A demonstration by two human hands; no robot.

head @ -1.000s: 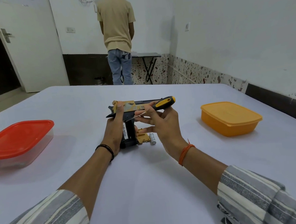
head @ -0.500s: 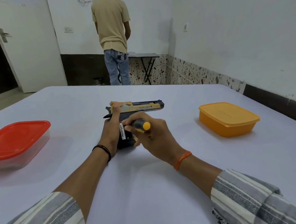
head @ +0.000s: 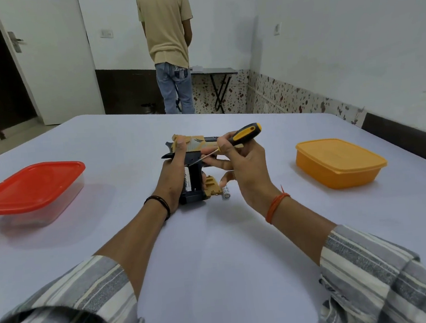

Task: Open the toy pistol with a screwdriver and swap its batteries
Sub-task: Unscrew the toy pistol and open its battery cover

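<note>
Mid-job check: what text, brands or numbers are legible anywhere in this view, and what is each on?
"Heybrigh": on the white battery in the pistol grip; the left hand cuts the word off.
Loose battery on the table: dark marks, too small to read.
Pistol's yellow slide sticker: a printed design, blurred, unreadable.
Nothing readable on the screwdriver, red box or orange box.

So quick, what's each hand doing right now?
Left hand: gripping the toy pistol, steadying it on the table.
Right hand: holding the screwdriver, tip at the pistol's grip.
</note>
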